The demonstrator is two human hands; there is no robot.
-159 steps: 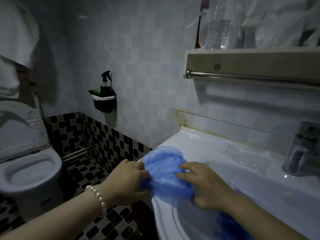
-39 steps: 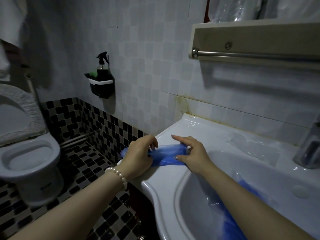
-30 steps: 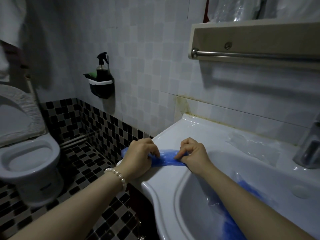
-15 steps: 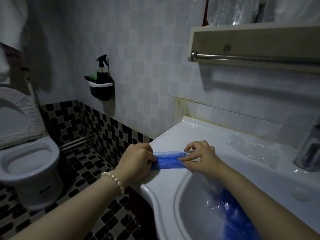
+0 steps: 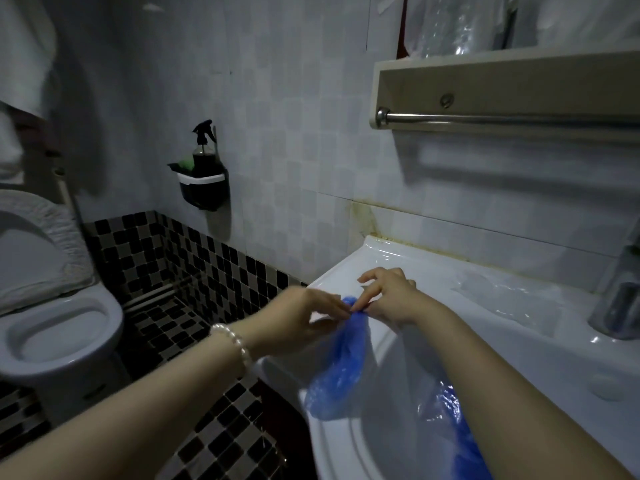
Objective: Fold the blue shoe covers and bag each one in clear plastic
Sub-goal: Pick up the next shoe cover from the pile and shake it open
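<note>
Both hands, left hand (image 5: 304, 311) and right hand (image 5: 391, 296), pinch-grip the hanging blue shoe cover (image 5: 341, 358) above the sink (image 5: 519, 327).

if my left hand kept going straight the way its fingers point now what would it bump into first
Most likely your right hand. The left hand points rightward across the sink rim, and both hands pinch the top of the blue shoe cover at almost the same spot, fingertips nearly touching. Depth between them is hard to judge.

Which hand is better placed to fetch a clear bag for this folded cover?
Probably the right hand: the clear plastic lies on the sink ledge on its side. The left hand also pinches the blue shoe cover and could keep it.
</note>
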